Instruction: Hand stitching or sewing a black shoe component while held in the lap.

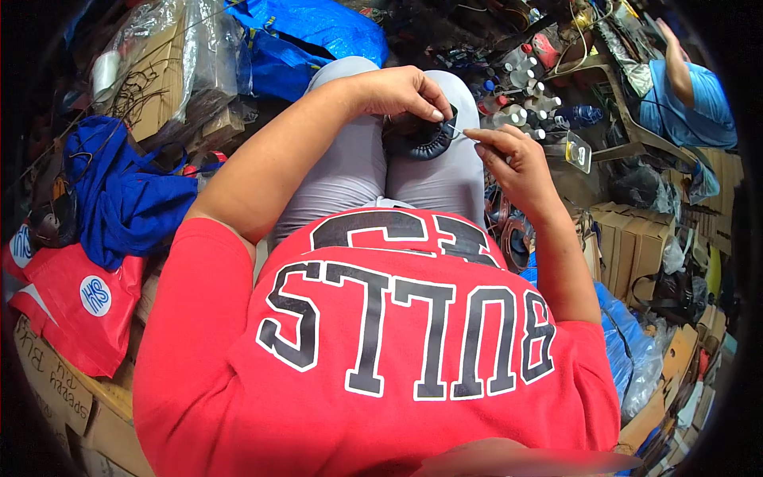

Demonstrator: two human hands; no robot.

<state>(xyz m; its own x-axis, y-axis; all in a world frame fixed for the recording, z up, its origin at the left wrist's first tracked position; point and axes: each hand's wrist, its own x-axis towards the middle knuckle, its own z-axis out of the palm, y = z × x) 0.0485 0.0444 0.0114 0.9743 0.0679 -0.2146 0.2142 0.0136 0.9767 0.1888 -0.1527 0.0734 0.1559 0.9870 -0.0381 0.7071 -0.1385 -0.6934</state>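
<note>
On my lap, over the grey trousers [338, 163], rests a black curved piece with a ribbed edge [430, 148]. It looks like part of a shoe, but its full shape is hidden. My left hand [409, 94] reaches across and pinches its upper edge between thumb and fingertips. From the right comes my right hand [513, 155], fingers closed around a thin pale metal tool [455, 129]. The tool's tip meets the black piece just below my left fingertips. Whether the tool is a needle or an awl I cannot make out.
Several small bottles [520, 78] crowd the floor beyond my right hand. A blue tarp [318, 32] lies ahead, a blue cloth [131, 183] and a red bag [75, 302] at left. Cardboard [636, 242] is stacked at right. Another person in a blue shirt [687, 111] sits far right.
</note>
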